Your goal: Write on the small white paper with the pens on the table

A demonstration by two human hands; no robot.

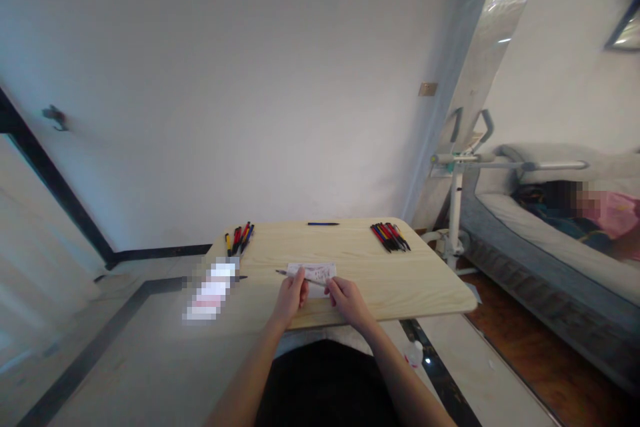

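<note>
A slim pen [315, 281] lies slantwise between my two hands, its pointed tip toward the left. My left hand [293, 297] pinches it near the tip side, and the fingers of my right hand [346, 299] close on its other end. Beneath the pen is a white paper slip [327, 270] with printed marks, lying on the light wooden table [350, 247] near its front edge. The print is too small to read.
Loose red, yellow and dark pens [245, 237] lie at the table's back left. A row of several pens [390, 237] is at the right, and one blue pen [323, 223] at the back edge. A pixelated patch covers the left edge. A person lies on the sofa [500, 213].
</note>
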